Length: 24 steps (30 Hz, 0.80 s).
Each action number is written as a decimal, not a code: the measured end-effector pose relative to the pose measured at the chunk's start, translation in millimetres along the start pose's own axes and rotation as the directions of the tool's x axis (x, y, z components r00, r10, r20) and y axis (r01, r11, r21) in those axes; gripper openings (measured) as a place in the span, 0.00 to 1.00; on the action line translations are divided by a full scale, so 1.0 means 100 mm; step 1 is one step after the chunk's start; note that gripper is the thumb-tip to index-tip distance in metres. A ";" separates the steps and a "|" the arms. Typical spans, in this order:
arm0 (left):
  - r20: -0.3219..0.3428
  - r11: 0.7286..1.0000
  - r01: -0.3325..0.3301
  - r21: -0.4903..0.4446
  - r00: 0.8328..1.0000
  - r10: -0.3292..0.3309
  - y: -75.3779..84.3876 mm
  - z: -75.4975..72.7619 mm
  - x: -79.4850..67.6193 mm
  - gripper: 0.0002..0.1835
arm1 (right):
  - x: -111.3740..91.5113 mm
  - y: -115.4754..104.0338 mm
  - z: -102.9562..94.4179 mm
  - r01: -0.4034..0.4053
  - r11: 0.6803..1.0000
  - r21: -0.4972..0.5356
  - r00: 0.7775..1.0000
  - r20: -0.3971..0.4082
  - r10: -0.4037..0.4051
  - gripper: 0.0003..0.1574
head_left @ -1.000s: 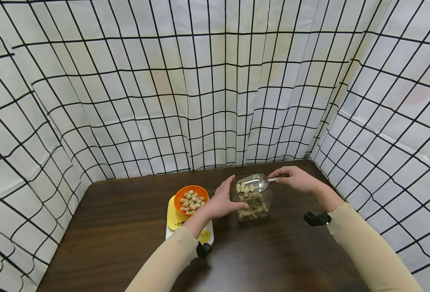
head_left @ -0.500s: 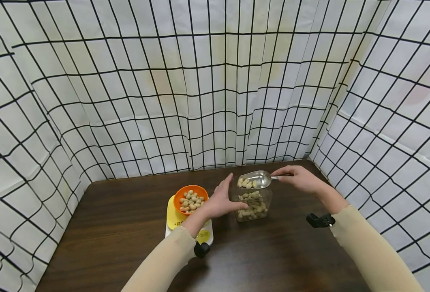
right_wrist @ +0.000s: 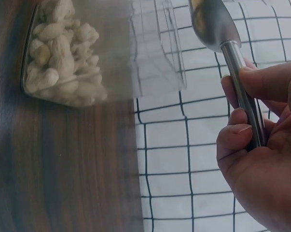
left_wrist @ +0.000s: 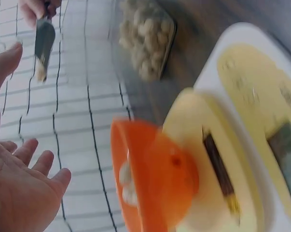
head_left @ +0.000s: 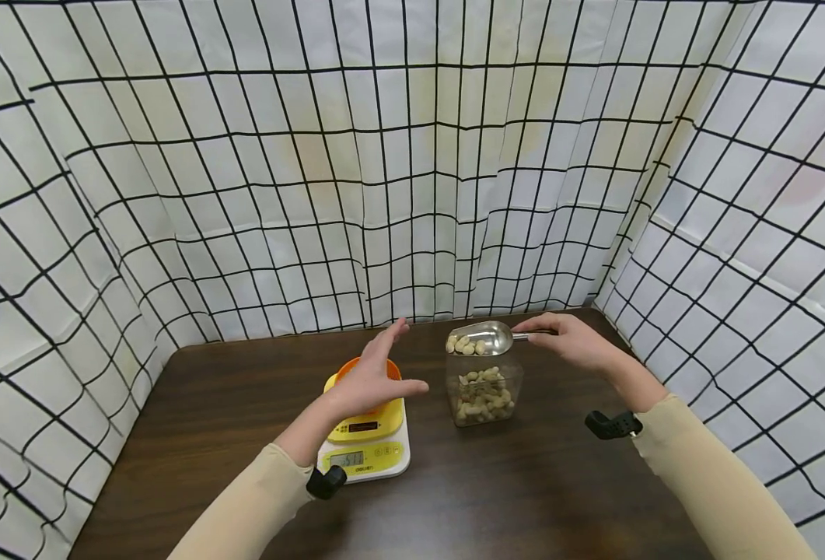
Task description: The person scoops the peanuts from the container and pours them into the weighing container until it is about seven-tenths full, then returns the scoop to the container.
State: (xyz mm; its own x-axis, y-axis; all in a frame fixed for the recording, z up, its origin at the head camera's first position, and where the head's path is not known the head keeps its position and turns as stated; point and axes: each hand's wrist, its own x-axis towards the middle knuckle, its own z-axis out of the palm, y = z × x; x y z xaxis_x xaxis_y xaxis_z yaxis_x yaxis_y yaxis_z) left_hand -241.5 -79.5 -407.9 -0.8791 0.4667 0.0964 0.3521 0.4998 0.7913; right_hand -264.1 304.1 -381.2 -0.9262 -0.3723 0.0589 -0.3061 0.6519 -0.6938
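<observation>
My right hand [head_left: 571,339] grips the handle of a metal scoop [head_left: 498,337], with several peanuts [head_left: 463,345] lying in it. The scoop is above a clear plastic container [head_left: 452,386] partly filled with unshelled peanuts [right_wrist: 58,58]. Away from the container, my left hand [head_left: 363,383] hovers over an orange bowl [head_left: 394,370], its fingers spread and holding nothing. In the left wrist view the bowl [left_wrist: 159,179] stands on a yellow and white kitchen scale [left_wrist: 217,145], and a few peanuts [left_wrist: 128,186] show at its rim. The hand hides most of the bowl in the head view.
The dark wooden table [head_left: 244,404] runs back to a white curtain [head_left: 300,233] with black grid lines, which also closes off both sides. The scale's display [head_left: 347,459] faces the near edge.
My left hand has left the container's side and moved left over the bowl. The right hand has raised the scoop out of the container with peanuts in it.
</observation>
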 end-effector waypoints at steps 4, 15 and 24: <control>-0.035 0.999 0.022 0.032 0.999 -0.021 -0.07 -0.20 -0.10 0.58 | 0.03 -0.08 0.02 0.029 1.000 -0.005 1.000 -0.001 -0.029 0.18; -0.074 0.990 0.100 0.100 0.993 -0.093 -0.44 -0.48 -0.37 0.58 | 0.21 -0.35 0.21 0.061 0.998 0.026 0.998 0.007 -0.061 0.17; -0.053 0.980 0.174 0.094 0.984 -0.170 -0.83 -0.43 -0.51 0.62 | 0.38 -0.55 0.43 0.071 0.996 0.055 0.997 0.038 -0.073 0.17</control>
State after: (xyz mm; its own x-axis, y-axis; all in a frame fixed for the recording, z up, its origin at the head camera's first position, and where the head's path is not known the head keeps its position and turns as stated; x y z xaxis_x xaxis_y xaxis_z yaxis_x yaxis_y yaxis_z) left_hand -240.1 -176.5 -452.6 -0.9419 0.3357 -0.0075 0.2222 0.6400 0.7356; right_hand -273.2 226.3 -371.7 -0.8924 -0.4437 0.0822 -0.3586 0.5868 -0.7260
